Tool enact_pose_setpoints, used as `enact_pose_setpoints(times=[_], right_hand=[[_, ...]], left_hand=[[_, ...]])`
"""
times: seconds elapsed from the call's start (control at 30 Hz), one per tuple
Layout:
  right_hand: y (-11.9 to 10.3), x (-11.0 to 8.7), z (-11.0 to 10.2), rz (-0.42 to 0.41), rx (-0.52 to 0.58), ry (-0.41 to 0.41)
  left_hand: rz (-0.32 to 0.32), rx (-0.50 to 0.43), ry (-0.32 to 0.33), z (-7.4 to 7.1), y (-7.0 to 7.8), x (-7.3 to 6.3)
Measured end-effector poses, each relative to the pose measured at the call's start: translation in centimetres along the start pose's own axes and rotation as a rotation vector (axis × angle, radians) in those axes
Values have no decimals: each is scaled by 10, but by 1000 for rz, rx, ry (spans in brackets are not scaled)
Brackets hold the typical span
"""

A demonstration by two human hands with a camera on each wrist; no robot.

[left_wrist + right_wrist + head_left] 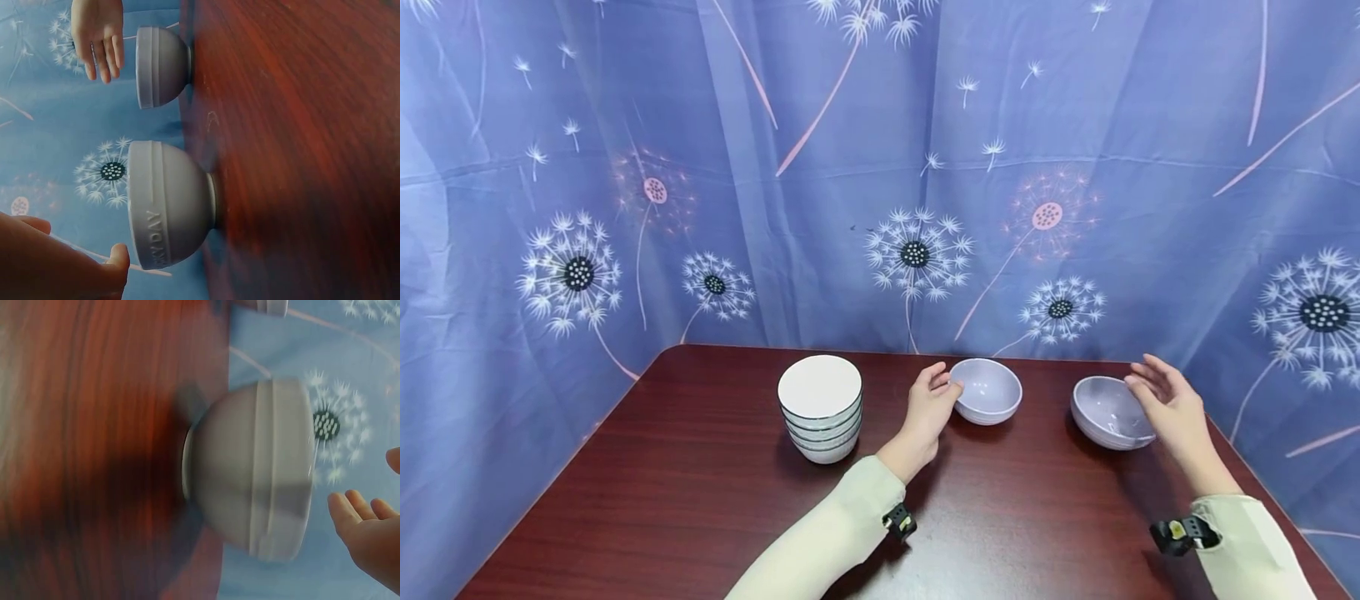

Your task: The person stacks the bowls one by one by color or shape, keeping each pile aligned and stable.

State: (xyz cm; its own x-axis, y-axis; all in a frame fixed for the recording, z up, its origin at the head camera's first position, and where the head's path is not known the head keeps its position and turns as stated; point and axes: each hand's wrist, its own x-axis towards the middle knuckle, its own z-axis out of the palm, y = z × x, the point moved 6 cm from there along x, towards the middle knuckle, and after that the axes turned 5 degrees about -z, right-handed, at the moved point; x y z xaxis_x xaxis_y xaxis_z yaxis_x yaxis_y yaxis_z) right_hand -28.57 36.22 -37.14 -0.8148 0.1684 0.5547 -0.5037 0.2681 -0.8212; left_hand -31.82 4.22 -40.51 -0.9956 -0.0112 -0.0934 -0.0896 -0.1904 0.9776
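Left bowl (988,392): is standing on the counter (992,517).
Right bowl (1105,414): is standing farther right.
Left hand (925,410): is hovering just beside the left bowl's rim, thumb and fingers apart.
Right hand (1176,417): is hovering beside the right bowl, fingers loosely parted.
White bowls (822,400): are standing stacked leftmost.

**Looking in from head and wrists**

Facing forward and down from head height, set back, taking in most of the worktop (1030,517) and dandelion curtain (820,208). From both wrists, low, close, rolled sideways, facing the curtain, sharing the rightmost lavender bowl (1103,410).
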Motion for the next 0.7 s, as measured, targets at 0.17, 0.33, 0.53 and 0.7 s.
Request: enact_pose_setpoints(times=[0.17,0.33,0.53,0.7], right_hand=[[8,-3,-18,40,-4,20],[17,-7,-30,115,-161,15],[30,-15,-35,215,-194,10],[38,-19,-35,263,-186,-18]], left_hand=[[-27,-6,26,1,-6,4],[-46,-10,59,3,-12,7],[-76,-60,50,4,-20,9],[-110,-76,34,6,-27,13]])
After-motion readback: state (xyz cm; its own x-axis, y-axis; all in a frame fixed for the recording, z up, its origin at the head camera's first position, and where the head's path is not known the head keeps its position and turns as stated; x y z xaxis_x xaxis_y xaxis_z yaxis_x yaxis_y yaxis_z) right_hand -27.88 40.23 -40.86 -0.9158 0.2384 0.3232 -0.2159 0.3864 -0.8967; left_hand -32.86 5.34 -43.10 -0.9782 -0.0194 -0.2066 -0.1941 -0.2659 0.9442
